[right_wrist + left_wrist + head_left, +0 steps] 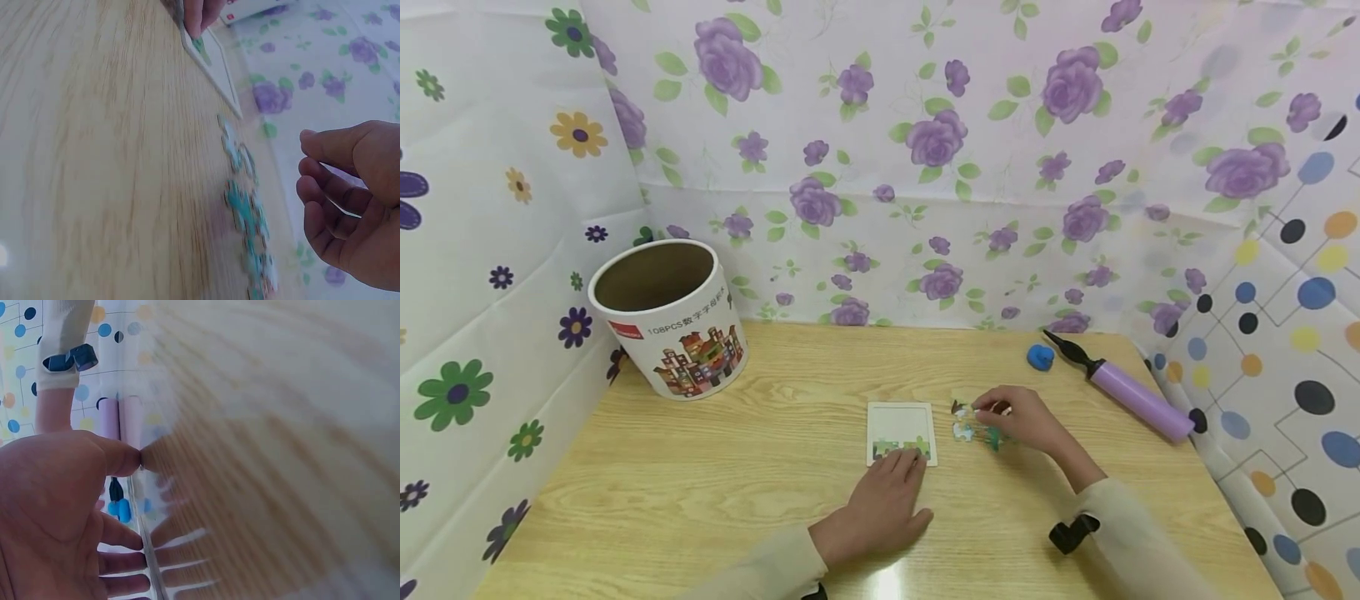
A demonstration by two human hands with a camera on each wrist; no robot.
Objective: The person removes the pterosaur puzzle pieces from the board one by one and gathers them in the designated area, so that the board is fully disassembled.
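Note:
A small white-framed puzzle tray (901,422) lies on the table, with several green jigsaw pieces (886,447) fitted along its near edge. My left hand (886,504) rests palm down, its straight fingertips touching that near edge and partly covering the pieces. To the right of the tray lie several loose jigsaw pieces (962,432) in blue, white and green, also seen in the right wrist view as a row of pieces (247,209). Over them hovers my right hand (1021,418), fingers loosely bent. The right wrist view shows a gap between thumb and fingers, nothing held there.
A large white bucket (688,333) printed with toy blocks stands at the back left. Toward the back right are a small blue object (1041,357) and a purple hand pump (1138,400) with a black nozzle. Patterned cloth (880,167) walls the table on three sides.

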